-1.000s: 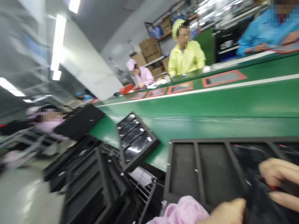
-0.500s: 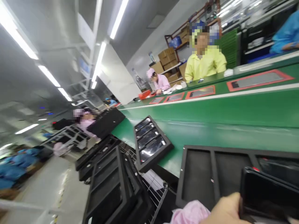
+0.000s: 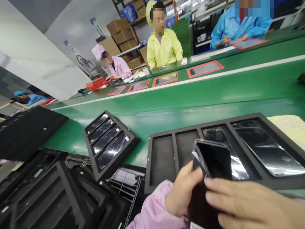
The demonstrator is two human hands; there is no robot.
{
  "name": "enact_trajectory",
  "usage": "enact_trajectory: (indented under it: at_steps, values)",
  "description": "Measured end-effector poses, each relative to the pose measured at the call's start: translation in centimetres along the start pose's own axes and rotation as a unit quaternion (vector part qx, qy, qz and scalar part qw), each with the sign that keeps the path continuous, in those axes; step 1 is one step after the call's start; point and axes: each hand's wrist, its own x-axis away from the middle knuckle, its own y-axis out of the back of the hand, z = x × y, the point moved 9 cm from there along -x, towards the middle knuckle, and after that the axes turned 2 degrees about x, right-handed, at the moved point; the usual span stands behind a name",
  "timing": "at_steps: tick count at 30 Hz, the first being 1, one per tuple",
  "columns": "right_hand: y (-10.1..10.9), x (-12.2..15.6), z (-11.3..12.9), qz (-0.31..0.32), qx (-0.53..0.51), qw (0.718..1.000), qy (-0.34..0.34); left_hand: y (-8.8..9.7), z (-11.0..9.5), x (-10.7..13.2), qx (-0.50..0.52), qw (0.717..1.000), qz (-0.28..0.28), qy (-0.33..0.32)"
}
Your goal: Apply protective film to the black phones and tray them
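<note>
Head view: left hand (image 3: 183,190) and right hand (image 3: 247,203) both clamp a black phone (image 3: 215,159), upright over the tray (image 3: 149,165) at 12 o'clock. A second tray (image 3: 119,161) lies at 10 o'clock on the green bench (image 3: 190,105).

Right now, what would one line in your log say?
left hand: grips black phone | right hand: fingers on same phone | phone: tilted over black tray | tray: two slots filled, two empty
</note>
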Motion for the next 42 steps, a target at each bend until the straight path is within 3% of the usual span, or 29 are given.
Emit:
enact_trajectory:
  at_steps: [4, 8, 12, 15, 20, 26, 31, 36, 42]
  values:
    - [1.6, 0.1, -3.1, -0.046, 0.109, 0.991, -0.068, 0.2, 0.3, -1.2, 0.074, 0.997, -0.03, -0.005]
    - [2.4, 0.6, -6.3, -0.13, 0.137, 0.971, -0.146, -0.2, 0.5, -1.6, 0.071, 0.997, -0.037, -0.016]
    - [2.6, 2.2, -9.3, -0.214, 0.112, 0.918, -0.315, -0.3, 0.8, -1.6, 0.065, 0.997, -0.047, -0.009]
    - [2.3, 2.7, -10.1, -0.233, 0.074, 0.893, -0.379, 0.2, 1.7, -2.0, 0.074, 0.996, -0.054, 0.002]
    - [1.2, 1.2, -10.4, -0.192, -0.045, 0.897, -0.396, 0.3, 3.8, -2.9, 0.187, 0.979, -0.042, 0.067]
    - [1.1, -0.2, -9.8, -0.191, -0.059, 0.895, -0.399, -0.4, 4.4, -2.4, 0.227, 0.966, -0.026, 0.122]
    - [0.7, 0.4, -11.8, -0.202, -0.106, 0.872, -0.433, 0.1, 3.6, -3.5, 0.221, 0.971, -0.01, 0.095]
    - [-0.2, 2.3, -14.7, -0.223, -0.191, 0.826, -0.482, 0.4, 1.8, -4.9, 0.181, 0.981, -0.056, 0.047]
    - [-0.6, 3.6, -15.3, -0.238, -0.246, 0.794, -0.502, 0.1, 1.1, -4.8, 0.106, 0.991, -0.08, 0.027]
